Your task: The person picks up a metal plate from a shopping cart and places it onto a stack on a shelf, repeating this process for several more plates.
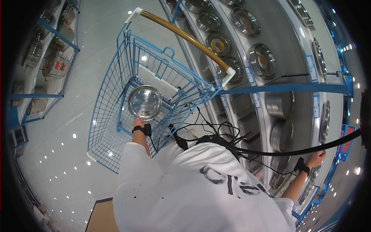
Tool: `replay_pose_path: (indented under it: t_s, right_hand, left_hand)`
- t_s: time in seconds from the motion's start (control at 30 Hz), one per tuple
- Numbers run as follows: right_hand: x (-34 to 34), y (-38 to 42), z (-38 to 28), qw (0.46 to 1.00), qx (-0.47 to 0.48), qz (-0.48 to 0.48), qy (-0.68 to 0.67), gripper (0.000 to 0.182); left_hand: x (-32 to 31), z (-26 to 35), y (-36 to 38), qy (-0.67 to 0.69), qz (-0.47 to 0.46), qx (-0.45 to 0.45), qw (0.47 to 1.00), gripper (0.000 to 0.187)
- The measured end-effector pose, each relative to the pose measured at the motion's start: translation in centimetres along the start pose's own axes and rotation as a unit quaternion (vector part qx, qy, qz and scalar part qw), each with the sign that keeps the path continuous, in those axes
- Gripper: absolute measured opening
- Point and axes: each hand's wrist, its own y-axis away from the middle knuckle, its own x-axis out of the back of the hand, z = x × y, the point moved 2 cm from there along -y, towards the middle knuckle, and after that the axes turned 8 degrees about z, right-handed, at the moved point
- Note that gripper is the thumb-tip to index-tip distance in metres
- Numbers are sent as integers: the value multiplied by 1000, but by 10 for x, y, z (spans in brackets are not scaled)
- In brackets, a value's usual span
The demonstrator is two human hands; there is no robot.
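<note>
My left hand [139,122] is closed on the near rim of a round, shiny stainless steel bowl [145,102]. The bowl is over the blue wire shopping cart [112,92], its inside facing up. Most of the fingers are hidden at the rim. Far to the right, my right hand [317,158] reaches to the shelf of metalware, its fingers curled. Close to it are round steel pieces [325,121] along the shelf edge; whatever those fingers hold, if anything, I cannot make out.
Shelves on the right carry several steel plates [262,60] and stacked steel pans [281,135] behind price tags. Black cables [232,135] loop between me and the shelf. Another rack [48,65] stands on the left. A cardboard-coloured box [99,216] is at the lower left.
</note>
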Motion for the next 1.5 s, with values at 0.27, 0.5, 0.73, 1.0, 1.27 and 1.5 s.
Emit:
replay_pose_path:
  t_s: [0.27, 0.5, 0.73, 1.0, 1.27, 1.5]
  right_hand:
    - [0, -1, 0, 998, 20, -3, -66, 33]
    - [-21, 1, 18, 997, 7, 27, -77, 33]
    - [4, 11, -18, 996, -55, 38, -54, 35]
    - [36, 13, -40, 972, -79, 46, -219, 21]
    - [46, 13, -38, 959, -77, 71, -264, 17]
    - [49, 14, -30, 944, -54, 63, -319, 18]
  left_hand:
    - [1, 8, 10, 106, -44, 43, 992, 22]
    - [23, 57, 31, 347, -6, 175, 921, 25]
    - [58, 113, 33, -6, -54, -269, 961, 19]
    - [114, 254, 146, 427, 48, 79, 900, 26]
    - [125, 462, 278, 371, -109, -212, 898, 23]
    - [46, 610, 374, 336, -275, -286, 854, 22]
